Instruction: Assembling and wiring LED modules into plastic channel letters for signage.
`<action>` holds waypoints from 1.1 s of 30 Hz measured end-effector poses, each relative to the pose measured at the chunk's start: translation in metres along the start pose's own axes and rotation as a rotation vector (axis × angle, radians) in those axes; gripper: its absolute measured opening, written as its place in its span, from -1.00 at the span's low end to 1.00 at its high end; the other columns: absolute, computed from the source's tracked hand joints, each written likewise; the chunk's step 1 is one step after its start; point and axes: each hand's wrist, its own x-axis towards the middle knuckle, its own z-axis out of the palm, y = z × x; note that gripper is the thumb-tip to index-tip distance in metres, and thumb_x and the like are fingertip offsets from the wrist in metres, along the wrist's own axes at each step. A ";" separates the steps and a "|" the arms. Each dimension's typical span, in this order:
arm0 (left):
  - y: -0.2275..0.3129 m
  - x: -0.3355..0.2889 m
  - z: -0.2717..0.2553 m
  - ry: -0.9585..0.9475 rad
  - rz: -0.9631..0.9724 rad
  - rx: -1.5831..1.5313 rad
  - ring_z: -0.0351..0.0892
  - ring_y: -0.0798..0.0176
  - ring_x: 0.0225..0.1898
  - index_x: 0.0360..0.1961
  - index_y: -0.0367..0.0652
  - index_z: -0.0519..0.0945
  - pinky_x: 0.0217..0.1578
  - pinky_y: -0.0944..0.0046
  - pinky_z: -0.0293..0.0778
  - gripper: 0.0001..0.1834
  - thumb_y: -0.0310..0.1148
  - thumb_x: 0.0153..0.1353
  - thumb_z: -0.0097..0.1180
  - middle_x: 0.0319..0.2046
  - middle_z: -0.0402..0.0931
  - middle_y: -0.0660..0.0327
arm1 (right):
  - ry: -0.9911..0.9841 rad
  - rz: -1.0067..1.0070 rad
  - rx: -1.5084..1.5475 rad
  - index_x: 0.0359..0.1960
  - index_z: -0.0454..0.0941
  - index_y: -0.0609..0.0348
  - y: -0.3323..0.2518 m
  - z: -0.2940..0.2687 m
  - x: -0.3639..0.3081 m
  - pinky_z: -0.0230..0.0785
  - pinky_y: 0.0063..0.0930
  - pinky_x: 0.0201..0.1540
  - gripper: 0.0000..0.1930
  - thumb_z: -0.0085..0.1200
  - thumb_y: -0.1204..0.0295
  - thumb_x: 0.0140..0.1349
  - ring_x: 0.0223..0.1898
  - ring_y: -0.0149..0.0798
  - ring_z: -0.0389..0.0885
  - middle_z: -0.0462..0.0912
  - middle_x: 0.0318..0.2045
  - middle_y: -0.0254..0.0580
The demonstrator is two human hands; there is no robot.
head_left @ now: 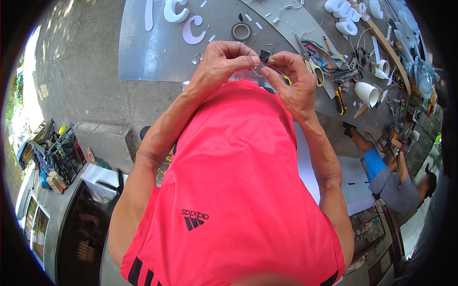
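Both of my hands are raised close together over the near edge of the metal table. My left hand (226, 59) pinches with thumb and forefinger beside a short piece of black tape (265, 56), which sticks up between the hands. My right hand (296, 78) has its fingers curled and its thumb close to the forefinger, around what looks like thin wire; the fingers partly hide it. Beyond the hands lies a roll of black tape (241, 31). Scissors with pale handles (315, 71) lie just right of my right hand, near a yellow and black utility knife (340, 101).
White cut-out letters (193, 29) and small white strips lie on the metal table (143, 62). At the right are a crumpled cloth (329, 57), a white textured cup (366, 94), white foam-like shapes (346, 26) and a wooden strip (393, 55). Another person (396, 188) is at far right.
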 end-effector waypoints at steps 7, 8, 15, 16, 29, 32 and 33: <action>-0.001 0.001 -0.002 -0.010 -0.015 0.004 0.56 0.44 -0.34 -0.28 -0.27 0.76 -0.23 0.36 0.47 -0.82 -0.35 0.21 0.35 -0.41 0.68 0.25 | -0.015 -0.507 -0.418 -0.13 0.69 0.22 0.004 -0.004 0.010 0.52 -0.43 -0.33 -0.72 0.37 0.66 0.09 -0.32 -0.25 0.68 0.69 -0.29 -0.16; 0.002 0.000 -0.002 -0.010 -0.014 0.004 0.56 0.44 -0.34 -0.28 -0.27 0.76 -0.23 0.36 0.47 -0.82 -0.35 0.21 0.35 -0.41 0.68 0.25 | -0.020 -0.536 -0.445 -0.14 0.70 0.22 0.003 -0.004 0.010 0.50 -0.40 -0.35 -0.70 0.37 0.67 0.06 -0.33 -0.23 0.66 0.67 -0.32 -0.18; 0.009 -0.009 0.001 0.028 0.007 0.198 0.56 0.48 -0.40 -0.27 -0.27 0.77 -0.35 0.41 0.51 -0.83 -0.40 0.20 0.42 -0.41 0.69 0.26 | -0.057 -0.573 -0.565 -0.15 0.71 0.21 0.001 -0.005 0.010 0.45 -0.34 -0.38 -0.68 0.37 0.68 0.00 -0.37 -0.21 0.58 0.60 -0.39 -0.22; 0.010 -0.009 0.002 0.065 0.059 0.260 0.56 0.48 -0.41 -0.27 -0.26 0.77 -0.36 0.43 0.51 -0.84 -0.41 0.18 0.44 -0.43 0.68 0.27 | -0.057 -0.573 -0.565 -0.15 0.71 0.21 0.001 -0.004 0.011 0.45 -0.34 -0.38 -0.68 0.37 0.68 0.00 -0.37 -0.21 0.58 0.60 -0.39 -0.22; 0.001 -0.003 0.002 0.121 0.514 0.624 0.57 0.20 -0.34 -0.28 -0.08 0.81 -0.34 0.25 0.55 -0.81 -0.41 0.02 0.47 -0.48 0.65 0.26 | -0.196 -0.461 -0.594 -0.23 0.51 0.25 0.001 -0.002 0.013 0.42 -0.21 -0.27 -0.80 0.23 0.66 0.13 -0.32 -0.04 0.55 0.48 -0.35 -0.10; 0.000 0.002 -0.002 0.082 0.636 0.714 0.53 0.18 -0.34 -0.27 -0.03 0.82 -0.33 0.19 0.50 -0.83 -0.37 0.05 0.46 -0.47 0.63 0.26 | -0.203 -0.456 -0.590 -0.24 0.51 0.25 0.001 -0.005 0.014 0.42 -0.22 -0.27 -0.81 0.24 0.65 0.13 -0.32 -0.04 0.56 0.49 -0.36 -0.11; -0.001 0.004 -0.003 0.067 0.644 0.694 0.52 0.18 -0.34 -0.27 -0.02 0.82 -0.33 0.19 0.49 -0.83 -0.36 0.06 0.45 -0.47 0.63 0.26 | -0.208 -0.454 -0.590 -0.26 0.50 0.23 0.001 -0.006 0.014 0.43 -0.21 -0.26 -0.80 0.26 0.61 0.11 -0.30 -0.04 0.54 0.47 -0.36 -0.12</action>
